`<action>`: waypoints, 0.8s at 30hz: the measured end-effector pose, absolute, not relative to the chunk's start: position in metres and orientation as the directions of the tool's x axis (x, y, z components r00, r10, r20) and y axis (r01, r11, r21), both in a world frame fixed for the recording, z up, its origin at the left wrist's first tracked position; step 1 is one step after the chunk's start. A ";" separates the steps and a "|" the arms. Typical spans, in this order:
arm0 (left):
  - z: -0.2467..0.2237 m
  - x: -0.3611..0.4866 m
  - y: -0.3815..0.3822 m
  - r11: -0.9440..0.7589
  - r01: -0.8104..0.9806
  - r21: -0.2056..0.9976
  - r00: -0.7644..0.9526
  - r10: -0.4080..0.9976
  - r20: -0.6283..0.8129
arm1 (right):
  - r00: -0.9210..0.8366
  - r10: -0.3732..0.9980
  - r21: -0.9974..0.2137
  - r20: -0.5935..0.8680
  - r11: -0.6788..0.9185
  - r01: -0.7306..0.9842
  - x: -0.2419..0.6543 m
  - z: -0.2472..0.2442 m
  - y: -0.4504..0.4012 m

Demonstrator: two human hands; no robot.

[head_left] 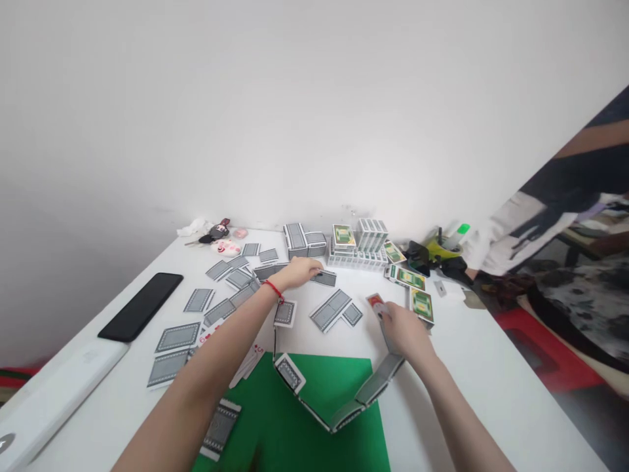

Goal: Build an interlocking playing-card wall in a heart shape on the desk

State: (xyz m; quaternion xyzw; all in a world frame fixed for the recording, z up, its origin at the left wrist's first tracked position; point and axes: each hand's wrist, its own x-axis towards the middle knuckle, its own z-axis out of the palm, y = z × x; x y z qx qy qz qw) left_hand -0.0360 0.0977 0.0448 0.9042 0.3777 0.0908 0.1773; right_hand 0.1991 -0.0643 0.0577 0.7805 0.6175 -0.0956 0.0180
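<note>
Many grey-backed playing cards [198, 300] lie spread over the left and middle of a white worktop [442, 419], some overlapping. A bent row of cards [376, 380], which appear to stand on edge end to end, runs over a green sheet [344, 373] and up past its far edge on the left. The right hand [405, 331], beyond the row's right end, has its fingers pinched on a red-faced card [376, 303]. The left hand [297, 271], with a red bracelet [273, 289] at the wrist, reaches farther out; its fingertips are at a face-down card [326, 278], but whether they grip it cannot be told. Behind the hands stand two grey blocks of cards [297, 240] and, just to their right, stacked card boxes [358, 258]. A black phone [142, 307] lies at the left, its near end by a long white object [73, 393].
</note>
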 end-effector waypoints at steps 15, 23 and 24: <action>0.036 -0.015 0.093 -0.715 0.526 0.460 0.771 0.630 0.097 | 0.089 0.988 -0.110 -0.128 -0.104 0.988 0.169 0.049 -0.031; 0.038 -0.014 0.092 -0.713 0.514 0.477 0.773 0.626 0.103 | 0.108 0.986 -0.095 -0.125 -0.121 0.988 0.174 0.050 -0.033; 0.039 -0.014 0.092 -0.713 0.512 0.479 0.774 0.625 0.104 | 0.108 0.986 -0.094 -0.123 -0.120 0.988 0.174 0.051 -0.033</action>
